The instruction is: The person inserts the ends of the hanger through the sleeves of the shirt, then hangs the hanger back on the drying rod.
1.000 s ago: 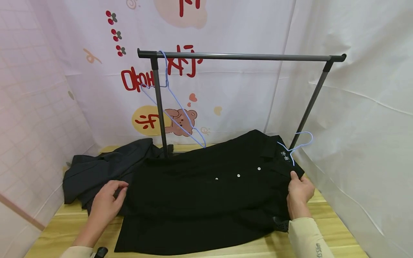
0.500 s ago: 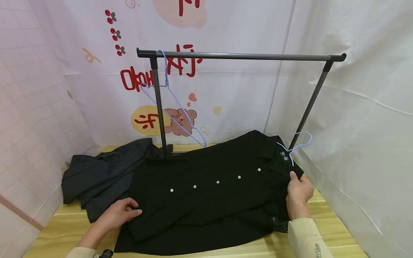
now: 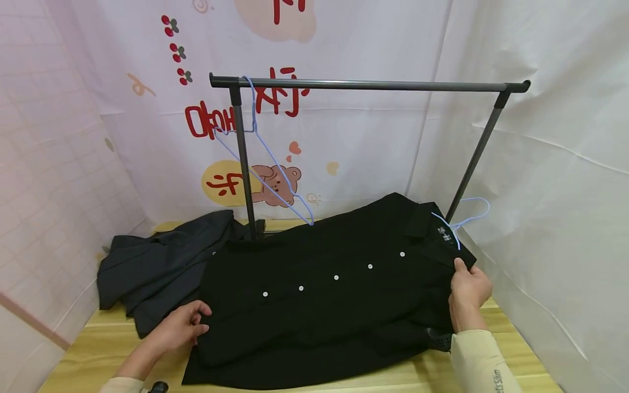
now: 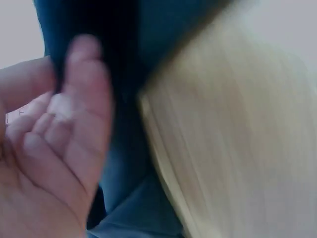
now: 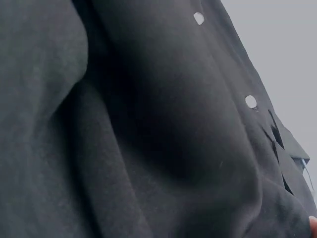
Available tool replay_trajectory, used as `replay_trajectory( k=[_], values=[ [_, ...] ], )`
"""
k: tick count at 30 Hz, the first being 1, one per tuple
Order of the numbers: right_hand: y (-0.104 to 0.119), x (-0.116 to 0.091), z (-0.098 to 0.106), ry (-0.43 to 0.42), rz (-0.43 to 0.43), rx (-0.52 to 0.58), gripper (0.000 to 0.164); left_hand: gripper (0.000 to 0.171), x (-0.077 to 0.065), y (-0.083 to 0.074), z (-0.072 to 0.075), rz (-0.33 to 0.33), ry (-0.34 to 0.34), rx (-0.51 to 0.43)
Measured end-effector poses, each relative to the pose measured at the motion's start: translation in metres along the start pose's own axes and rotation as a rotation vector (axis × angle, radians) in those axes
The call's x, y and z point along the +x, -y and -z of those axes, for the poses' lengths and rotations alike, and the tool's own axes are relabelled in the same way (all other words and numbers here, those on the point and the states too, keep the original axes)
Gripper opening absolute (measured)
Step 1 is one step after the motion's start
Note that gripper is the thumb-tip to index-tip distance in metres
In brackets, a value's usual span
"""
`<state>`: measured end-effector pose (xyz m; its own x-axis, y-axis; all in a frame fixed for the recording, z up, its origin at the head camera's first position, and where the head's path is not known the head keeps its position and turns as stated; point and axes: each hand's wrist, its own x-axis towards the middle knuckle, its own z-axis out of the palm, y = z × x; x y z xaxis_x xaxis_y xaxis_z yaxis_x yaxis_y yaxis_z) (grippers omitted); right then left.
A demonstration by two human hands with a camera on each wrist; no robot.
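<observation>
A black shirt [image 3: 319, 305] with white buttons lies front up across the wooden table [image 3: 496, 316], collar to the right. A light blue hanger [image 3: 464, 219] sticks out of the collar. My right hand [image 3: 469, 289] grips the shirt's shoulder just below the collar. My left hand [image 3: 189, 326] pinches the shirt's lower edge at the left. In the left wrist view, dark fabric [image 4: 119, 74] runs between thumb and fingers [image 4: 84, 69], blurred. The right wrist view is filled with the black shirt [image 5: 148, 124] and two of its buttons.
A dark grey garment [image 3: 157, 262] lies crumpled at the table's back left. A metal clothes rack [image 3: 368, 85] stands behind the shirt, with a second blue hanger [image 3: 267, 164] hooked near its left post. Cloth walls close in the back and right.
My left hand drew the shirt's lower front down and flat, baring more buttons. Since then the shirt and my right hand have shifted slightly to the right.
</observation>
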<state>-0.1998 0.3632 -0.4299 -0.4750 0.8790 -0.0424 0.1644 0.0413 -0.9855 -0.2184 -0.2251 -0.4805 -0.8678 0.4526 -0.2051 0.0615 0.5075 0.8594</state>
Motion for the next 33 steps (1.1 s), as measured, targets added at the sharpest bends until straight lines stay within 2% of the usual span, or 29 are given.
replay_trajectory(
  k=[2, 5, 7, 10, 13, 17, 21, 27, 29, 33],
  values=[
    [0.001, 0.002, 0.001, 0.001, 0.008, -0.006, 0.052, 0.019, -0.001, 0.001, 0.000, 0.038, -0.005, 0.087],
    [0.001, 0.003, 0.001, 0.005, 0.018, -0.012, 0.054, 0.012, 0.002, -0.005, -0.001, 0.096, -0.025, 0.233],
    [0.001, 0.003, 0.000, 0.002, 0.019, -0.013, 0.054, 0.012, 0.006, -0.014, 0.000, 0.131, -0.070, 0.315],
    [0.000, 0.002, 0.000, -0.003, 0.017, -0.013, 0.054, 0.013, 0.016, -0.029, 0.003, 0.130, -0.166, 0.392],
    [0.000, 0.002, -0.001, -0.005, 0.016, -0.015, 0.054, 0.019, 0.027, -0.041, 0.008, 0.071, -0.255, 0.438],
    [-0.001, 0.001, -0.002, -0.005, 0.024, -0.013, 0.053, 0.030, 0.045, -0.049, 0.014, 0.007, -0.364, 0.447],
    [-0.001, 0.000, -0.001, 0.002, 0.024, -0.039, 0.053, 0.038, 0.068, -0.056, 0.020, -0.005, -0.437, 0.382],
    [-0.002, 0.005, 0.002, 0.030, 0.029, -0.097, 0.047, 0.051, 0.100, -0.076, 0.033, -0.002, -0.467, 0.269],
    [-0.002, 0.007, 0.003, 0.044, 0.031, -0.122, 0.039, 0.054, 0.110, -0.084, 0.037, -0.016, -0.475, 0.258],
    [-0.001, 0.011, 0.004, 0.051, 0.051, -0.149, 0.042, 0.056, 0.129, -0.104, 0.043, -0.058, -0.497, 0.261]
  ],
)
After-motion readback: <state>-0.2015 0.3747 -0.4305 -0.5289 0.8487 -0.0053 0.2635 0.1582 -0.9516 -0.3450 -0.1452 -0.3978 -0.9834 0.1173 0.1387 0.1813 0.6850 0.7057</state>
